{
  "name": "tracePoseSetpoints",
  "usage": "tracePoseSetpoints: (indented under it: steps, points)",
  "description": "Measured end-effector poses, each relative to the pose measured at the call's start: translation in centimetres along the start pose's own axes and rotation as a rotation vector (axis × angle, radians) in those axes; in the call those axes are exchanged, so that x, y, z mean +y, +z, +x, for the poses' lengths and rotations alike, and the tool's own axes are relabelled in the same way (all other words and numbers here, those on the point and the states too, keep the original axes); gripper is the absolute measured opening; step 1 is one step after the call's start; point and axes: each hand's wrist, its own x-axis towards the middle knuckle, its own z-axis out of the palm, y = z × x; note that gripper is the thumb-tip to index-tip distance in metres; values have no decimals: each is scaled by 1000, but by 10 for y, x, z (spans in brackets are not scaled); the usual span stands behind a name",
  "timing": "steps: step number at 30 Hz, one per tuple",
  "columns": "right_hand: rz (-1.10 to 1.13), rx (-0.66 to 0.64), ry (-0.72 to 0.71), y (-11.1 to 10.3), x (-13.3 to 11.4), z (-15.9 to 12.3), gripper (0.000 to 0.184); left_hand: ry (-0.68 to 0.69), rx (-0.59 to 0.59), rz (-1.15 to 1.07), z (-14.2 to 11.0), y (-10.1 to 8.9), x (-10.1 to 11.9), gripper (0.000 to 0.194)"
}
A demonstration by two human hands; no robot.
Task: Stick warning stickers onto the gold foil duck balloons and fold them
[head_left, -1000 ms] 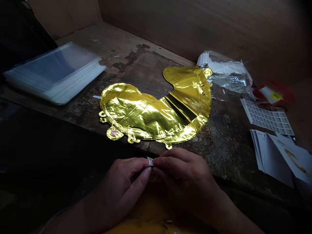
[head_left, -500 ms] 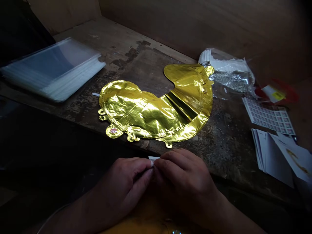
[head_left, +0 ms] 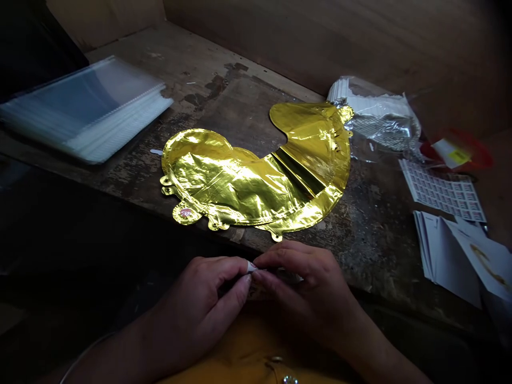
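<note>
My left hand (head_left: 200,304) and my right hand (head_left: 304,290) meet at the fingertips just off the near edge of the wooden workbench (head_left: 372,250). Pinched between them is a small folded piece of white paper (head_left: 251,266), partly hidden by my fingers. A flat gold foil balloon (head_left: 248,181), curved and creased, lies on the bench just beyond my hands. Its tabbed lower edge is a little apart from my right fingers, and neither hand touches it.
A stack of transparent plastic bags (head_left: 88,109) lies at the left of the bench. On the right are a crumpled plastic packet (head_left: 378,120), a red item (head_left: 458,152), a sheet of small labels (head_left: 442,192) and white papers (head_left: 444,256). Wooden panels enclose the back.
My fingers have shifted on the white paper, and less of it shows above them. The whole scene sits slightly higher in the view.
</note>
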Motion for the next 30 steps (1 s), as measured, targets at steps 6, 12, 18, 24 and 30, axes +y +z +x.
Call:
tracePoseSetpoints:
  steps: [6, 12, 18, 24, 30]
  points:
    - [-237, 6, -146, 1, -4, -1, 15, -32, -18, 72, 3, -2, 4, 26]
    - [-328, 93, -252, 7, -6, 1, 19, -49, -8, 51, 1, 2, 3, 26]
    - [-76, 137, -38, 12, 1, -1, 11, -92, 24, -85, 1, 6, -2, 21]
    - [119, 174, 173, 13, 0, 3, 13, -205, 129, -471, 1, 16, -9, 13]
    - [259, 200, 305, 13, 0, 8, 18, -88, 174, -376, 3, 16, -12, 7]
